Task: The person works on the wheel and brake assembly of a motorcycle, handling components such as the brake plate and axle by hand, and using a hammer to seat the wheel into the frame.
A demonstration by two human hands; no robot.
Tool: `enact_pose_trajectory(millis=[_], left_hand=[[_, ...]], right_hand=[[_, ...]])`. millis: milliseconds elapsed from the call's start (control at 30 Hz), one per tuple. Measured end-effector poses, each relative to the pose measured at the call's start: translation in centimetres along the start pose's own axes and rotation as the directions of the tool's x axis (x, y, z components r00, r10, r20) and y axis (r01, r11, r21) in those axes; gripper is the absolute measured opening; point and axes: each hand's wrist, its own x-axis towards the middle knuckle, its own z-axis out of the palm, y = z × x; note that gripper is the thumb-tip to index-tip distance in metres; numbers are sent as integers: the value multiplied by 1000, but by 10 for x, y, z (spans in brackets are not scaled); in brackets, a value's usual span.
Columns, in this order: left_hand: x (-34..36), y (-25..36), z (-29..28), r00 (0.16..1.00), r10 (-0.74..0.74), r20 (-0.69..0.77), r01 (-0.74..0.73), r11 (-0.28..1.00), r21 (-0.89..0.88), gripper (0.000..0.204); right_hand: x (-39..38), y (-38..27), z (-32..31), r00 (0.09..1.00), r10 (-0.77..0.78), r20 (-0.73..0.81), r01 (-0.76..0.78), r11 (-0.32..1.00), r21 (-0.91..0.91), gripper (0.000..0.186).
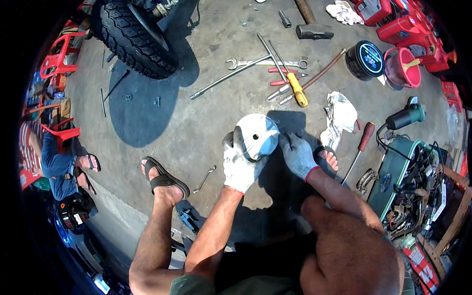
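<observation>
A round silvery metal plate with a hole in its middle, which looks like a drum brake plate, is held up above the floor in front of me. My left hand, in a white work glove with grey-stained fingers, is closed round its left and lower edge. Close by the plate's right edge is my right hand, gloved the same way. Its fingers are curled together, and whatever they may hold is hidden. A small spanner lies on the floor left of my left hand.
Beyond the plate lie a yellow-handled screwdriver, a long combination spanner and a sledgehammer. An off-road tyre stands far left. At right are a rag, a red-handled screwdriver, an angle grinder and a green parts box. Someone sits at left.
</observation>
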Motion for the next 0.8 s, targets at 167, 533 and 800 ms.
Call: enact_pose_trajectory(millis=[167, 533, 800], left_hand=[[-4, -21, -3, 995, 43, -84, -46, 998, -33, 100], [36, -102, -58, 945, -265, -190, 291, 949, 121, 73], [62, -215, -59, 924, -215, -318, 246, 967, 63, 98]], right_hand=[[15, -7, -3, 997, 9, -74, -2, 995, 103, 39], [7, 40, 6, 995, 36, -88, -17, 978, 208, 34], [-5, 49, -40, 972, 199, -126, -155, 943, 296, 33]])
